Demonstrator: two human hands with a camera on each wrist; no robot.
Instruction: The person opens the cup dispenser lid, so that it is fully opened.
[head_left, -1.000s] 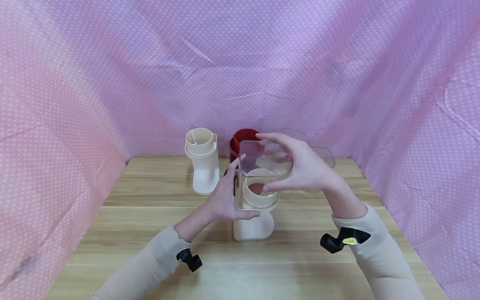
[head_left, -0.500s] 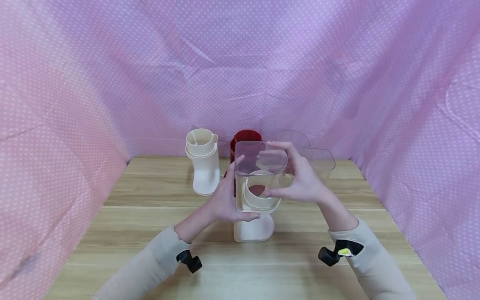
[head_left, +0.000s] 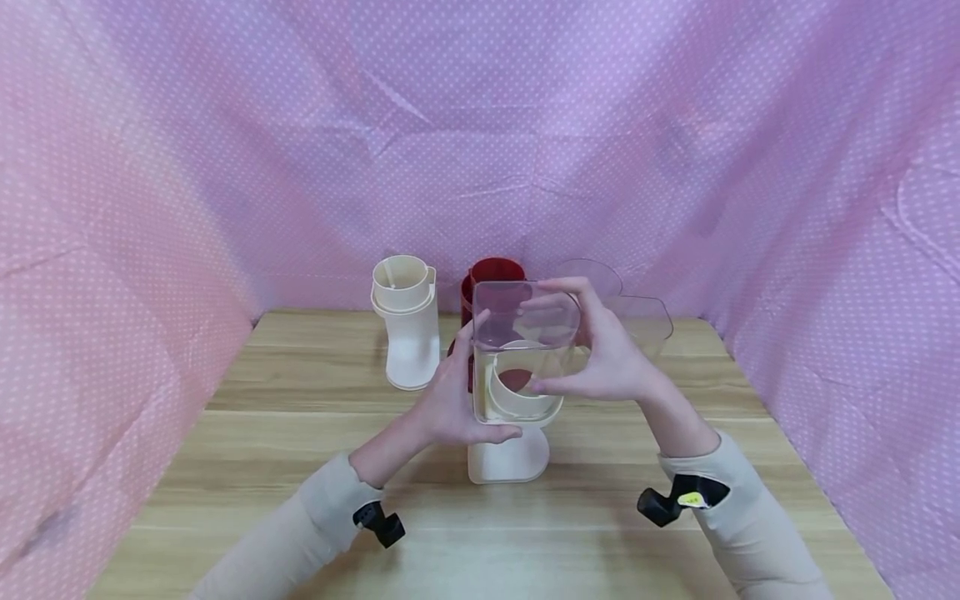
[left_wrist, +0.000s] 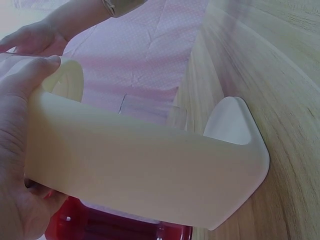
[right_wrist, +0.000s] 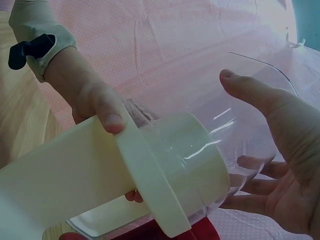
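A cream-white plastic stand (head_left: pixel 510 460) with a round collar on its column is upright on the table. My left hand (head_left: pixel 450 404) grips the column just under the collar, the thumb in front, as the left wrist view (left_wrist: pixel 130 160) shows of the stand. Over the collar's cylinder sits a clear plastic container (head_left: pixel 495 321), its lower end near the flange in the right wrist view. My right hand (head_left: pixel 611 354) holds the container's right side, thumb in front and fingers spread round behind it; in the right wrist view those fingers show through the clear wall.
A second cream-white stand (head_left: pixel 411 342) is at the back left. Behind my hands stands a red one (head_left: pixel 497 268), partly hidden. More clear containers (head_left: pixel 647 310) are at the back right, by the pink dotted cloth (head_left: pixel 480 150) around the wooden table (head_left: pixel 300 450).
My right hand has shifted slightly left and down, and the clear container has turned a little and squared up over the stand. My left hand has stayed almost still.
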